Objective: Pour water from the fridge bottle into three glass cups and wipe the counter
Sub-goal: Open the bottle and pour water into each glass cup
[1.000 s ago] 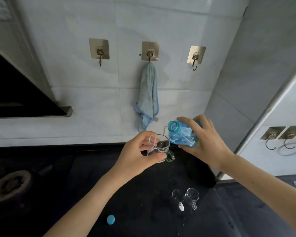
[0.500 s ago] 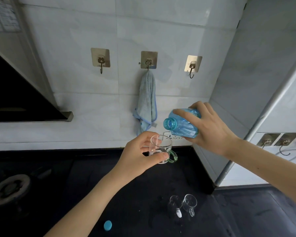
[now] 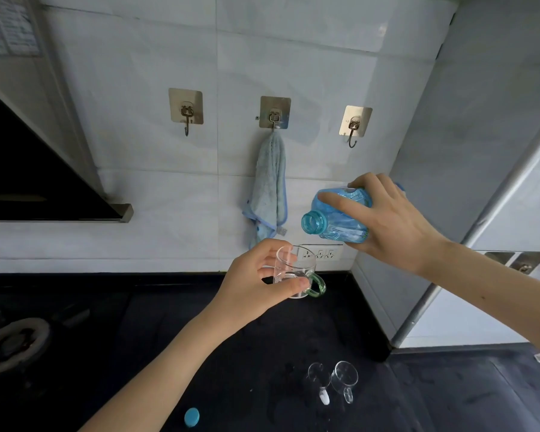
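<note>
Centre frame: left hand [image 3: 256, 282] grips a glass cup [image 3: 295, 271] holding a little water; right hand [image 3: 387, 222] holds the uncapped blue bottle [image 3: 337, 218] tilted above it. Two cups [image 3: 332, 380] wait at lower centre; the cloth [image 3: 270, 185] hangs unused, so wiping remains.

Head-worn view, down onto counter [image 3: 200, 353]
</note>
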{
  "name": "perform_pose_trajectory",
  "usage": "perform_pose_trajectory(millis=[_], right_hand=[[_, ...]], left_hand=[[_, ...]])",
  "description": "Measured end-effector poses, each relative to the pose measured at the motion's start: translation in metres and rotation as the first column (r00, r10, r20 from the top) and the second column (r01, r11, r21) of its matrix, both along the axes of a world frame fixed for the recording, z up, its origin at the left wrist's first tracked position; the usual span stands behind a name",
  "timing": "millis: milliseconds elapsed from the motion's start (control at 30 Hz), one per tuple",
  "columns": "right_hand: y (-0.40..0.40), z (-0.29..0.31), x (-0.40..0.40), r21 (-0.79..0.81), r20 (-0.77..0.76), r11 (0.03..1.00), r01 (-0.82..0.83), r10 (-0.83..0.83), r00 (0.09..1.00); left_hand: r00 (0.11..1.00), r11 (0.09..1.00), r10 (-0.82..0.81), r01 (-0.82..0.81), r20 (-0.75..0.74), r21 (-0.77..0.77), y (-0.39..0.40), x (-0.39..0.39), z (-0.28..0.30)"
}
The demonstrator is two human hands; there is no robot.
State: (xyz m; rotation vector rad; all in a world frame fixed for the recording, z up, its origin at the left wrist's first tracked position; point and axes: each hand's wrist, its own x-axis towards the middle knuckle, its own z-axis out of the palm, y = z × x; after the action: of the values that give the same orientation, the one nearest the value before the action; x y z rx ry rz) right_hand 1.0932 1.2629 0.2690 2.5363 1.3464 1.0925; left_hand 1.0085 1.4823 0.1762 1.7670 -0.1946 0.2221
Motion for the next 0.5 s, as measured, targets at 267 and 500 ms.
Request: perform_pose_trajectory(millis=[267,500], right_hand=[[0.0043,0.0043,0.0030,-0.012,0.025,1.000,-0.016,0.016,1.000],[0.0061,0.0090,0.0097,-0.013,0.045,1.000,-0.020,0.021,0.999]], left_hand=[[1.000,1.000,-0.025,0.025,0.014,-0.003,0.0028,0.0043,0.0039],[0.999,0.999,-0.034,0.034,0.006,-0.010,0.0059,0.0075,0.0034]])
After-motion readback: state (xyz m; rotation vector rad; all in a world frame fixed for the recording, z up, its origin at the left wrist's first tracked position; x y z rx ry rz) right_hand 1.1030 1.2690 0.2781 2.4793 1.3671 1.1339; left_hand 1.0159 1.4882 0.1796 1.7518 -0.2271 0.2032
